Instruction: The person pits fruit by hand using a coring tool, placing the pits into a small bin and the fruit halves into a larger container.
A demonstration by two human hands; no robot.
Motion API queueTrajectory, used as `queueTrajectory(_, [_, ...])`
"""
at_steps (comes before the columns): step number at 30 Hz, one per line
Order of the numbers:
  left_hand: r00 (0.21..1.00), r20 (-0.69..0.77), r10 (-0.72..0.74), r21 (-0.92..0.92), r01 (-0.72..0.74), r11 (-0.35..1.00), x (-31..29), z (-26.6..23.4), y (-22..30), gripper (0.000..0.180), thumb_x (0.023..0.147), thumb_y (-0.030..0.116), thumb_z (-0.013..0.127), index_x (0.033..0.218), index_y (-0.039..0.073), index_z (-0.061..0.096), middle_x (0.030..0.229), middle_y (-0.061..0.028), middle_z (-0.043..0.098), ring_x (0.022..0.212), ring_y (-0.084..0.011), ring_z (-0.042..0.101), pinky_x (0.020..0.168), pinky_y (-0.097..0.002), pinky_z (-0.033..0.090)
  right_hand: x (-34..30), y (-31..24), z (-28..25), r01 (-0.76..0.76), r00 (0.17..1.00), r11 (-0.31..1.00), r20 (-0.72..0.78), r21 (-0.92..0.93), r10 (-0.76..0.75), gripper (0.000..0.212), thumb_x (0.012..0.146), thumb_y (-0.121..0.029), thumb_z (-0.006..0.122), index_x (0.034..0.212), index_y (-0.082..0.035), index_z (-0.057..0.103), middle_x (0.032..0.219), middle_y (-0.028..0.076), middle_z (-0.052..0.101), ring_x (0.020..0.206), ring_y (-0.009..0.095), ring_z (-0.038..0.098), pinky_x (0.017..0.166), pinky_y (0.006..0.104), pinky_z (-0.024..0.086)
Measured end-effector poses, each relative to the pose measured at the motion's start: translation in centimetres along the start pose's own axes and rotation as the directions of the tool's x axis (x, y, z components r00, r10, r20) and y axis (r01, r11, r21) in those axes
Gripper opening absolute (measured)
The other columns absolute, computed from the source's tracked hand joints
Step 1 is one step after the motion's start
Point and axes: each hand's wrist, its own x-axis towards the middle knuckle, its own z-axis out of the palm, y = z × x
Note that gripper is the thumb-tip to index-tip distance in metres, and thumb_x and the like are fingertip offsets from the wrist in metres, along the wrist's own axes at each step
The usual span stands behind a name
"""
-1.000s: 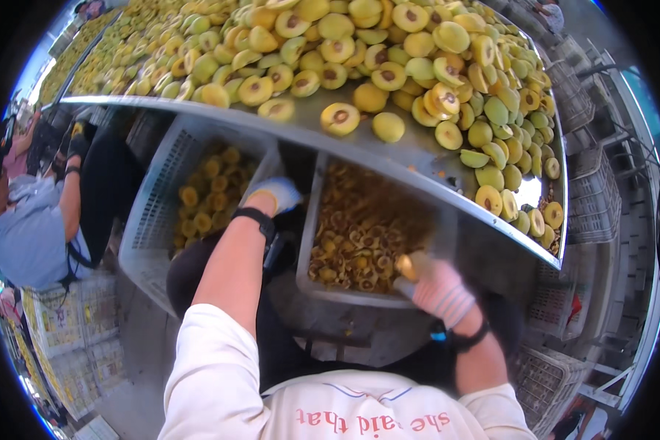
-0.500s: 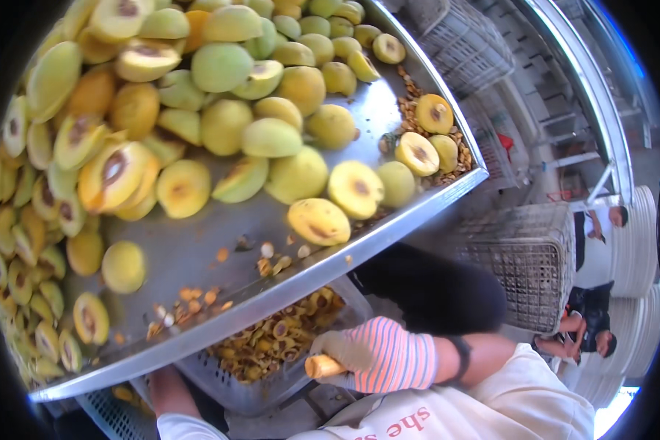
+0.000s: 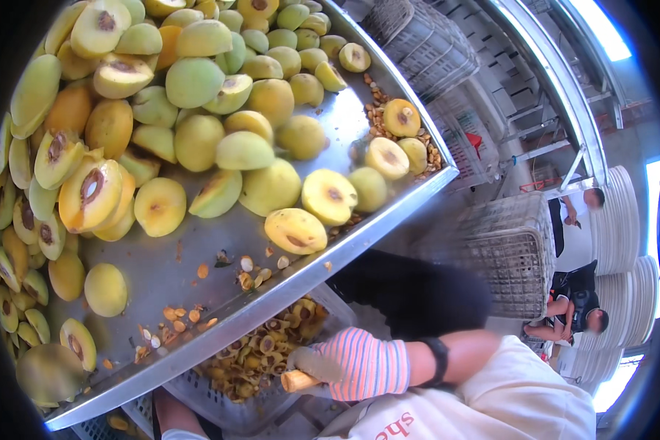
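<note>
A blurred fruit has newly appeared at the tabletop's left end, apparently one more piece within reach. The left hand is hidden, fingers unreadable; the right hand curls its fingers closed round a wooden handle.

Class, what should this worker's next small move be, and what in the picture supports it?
Perhaps bring the left hand up, if it is free, to the halved fruit near the lower-left edge of the metal tray: its cut face shows, and the right hand is closed around a wooden handle. The left hand is hidden below the tray, so what it holds cannot be told.
</note>
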Motion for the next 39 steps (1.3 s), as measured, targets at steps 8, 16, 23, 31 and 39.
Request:
queueTrajectory(8, [0.996, 0.082, 0.022, 0.021, -0.024, 0.999, -4.7, -5.1, -0.3, 0.042, 0.075, 0.028, 0.071, 0.110, 0.005, 0.069, 0.108, -0.0213, 0.069, 0.103, -0.0382, 0.065, 0.087, -0.0424, 0.052, 0.3, -1.9, 0.3, 0.083, 0.994, 0.995, -0.064, -0.048, -0.086, 0.027, 0.089, -0.034, 0.066, 0.102, -0.012, 0.057, 0.067, 0.010, 0.061, 0.059, 0.033, 0.061, 0.051, 0.0396, 0.047])
queueTrajectory(16, [0.984, 0.177, -0.022, 0.008, 0.021, 1.000, -19.2, -15.4, -1.2, 0.049, 0.070, 0.028, 0.077, 0.112, 0.005, 0.068, 0.107, -0.0204, 0.069, 0.102, -0.0365, 0.065, 0.087, -0.0412, 0.052, 0.1, -5.2, 1.0, 0.182, 0.983, 0.980, -0.017, -0.082, -0.184, 0.028, 0.086, -0.032, 0.068, 0.099, -0.009, 0.058, 0.074, 0.015, 0.065, 0.070, 0.038, 0.065, 0.060, 0.0465, 0.049])
queueTrajectory(23, [0.940, -0.273, -0.207, 0.135, 0.250, 0.959, -32.4, -19.7, -8.9, 0.046, 0.063, 0.022, 0.082, 0.103, 0.006, 0.068, 0.101, -0.0179, 0.071, 0.097, -0.0342, 0.068, 0.083, -0.0394, 0.053, -2.5, -7.3, 0.7, 0.226, 0.974, 0.971, 0.033, -0.077, -0.224, 0.030, 0.084, -0.030, 0.070, 0.104, -0.009, 0.060, 0.076, 0.016, 0.067, 0.075, 0.038, 0.067, 0.065, 0.0463, 0.051])
queueTrajectory(31, [0.803, -0.593, -0.065, -0.547, -0.342, 0.764, -33.7, -23.5, -4.9, 0.049, 0.089, 0.010, 0.064, 0.134, -0.005, 0.051, 0.126, -0.0144, 0.060, 0.111, -0.0222, 0.059, 0.089, -0.0303, 0.050, -9.0, -7.3, -10.1, 0.194, 0.940, 0.969, -0.252, -0.151, -0.228, 0.035, 0.081, -0.034, 0.074, 0.101, -0.008, 0.062, 0.079, 0.018, 0.067, 0.078, 0.039, 0.067, 0.069, 0.0447, 0.053])
queueTrajectory(39, [0.781, -0.525, 0.337, -0.741, -0.614, 0.270, -33.0, -20.5, 18.9, 0.041, 0.092, 0.015, 0.065, 0.129, 0.000, 0.057, 0.109, -0.0086, 0.065, 0.094, -0.0160, 0.065, 0.081, -0.0259, 0.051, -0.2, 4.7, -18.2, -0.212, 0.881, 0.903, -0.473, -0.373, 0.012, 0.041, 0.084, -0.035, 0.064, 0.108, -0.001, 0.060, 0.095, 0.023, 0.068, 0.093, 0.040, 0.065, 0.079, 0.0458, 0.052])
